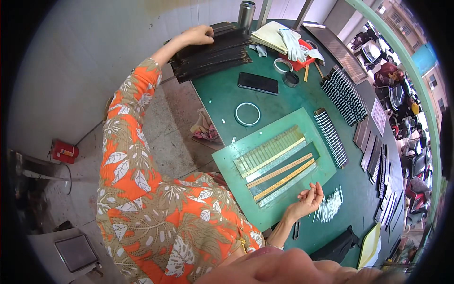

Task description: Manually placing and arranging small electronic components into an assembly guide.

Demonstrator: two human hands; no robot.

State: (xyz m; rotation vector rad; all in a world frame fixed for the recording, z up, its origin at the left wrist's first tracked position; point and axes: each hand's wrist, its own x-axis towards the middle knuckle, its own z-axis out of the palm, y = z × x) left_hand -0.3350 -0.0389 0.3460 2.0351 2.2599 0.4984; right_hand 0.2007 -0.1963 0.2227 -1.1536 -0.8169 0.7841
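Note:
My left hand [198,36] reaches to the far left, its fingers curled down onto a stack of dark strips [213,59]. My right hand [307,202] hovers at the near right edge of a green board [279,124], fingers bent together; anything in them is too small to make out. Beside it lies a loose pile of thin white sticks [329,208]. Fixed on the board are a ribbed yellowish plate [269,150] and two perforated orange-yellow strips, the upper strip [279,171] and the lower strip [283,181], with a gap between them.
Beyond the board are a tape ring [248,114], a black phone [257,83], tape rolls [283,66] and a metal flask [246,16]. White gloves [293,45] lie near a red tray [306,60]. Rows of strips with white sticks [344,97] and dark flat strips [373,151] line the right side.

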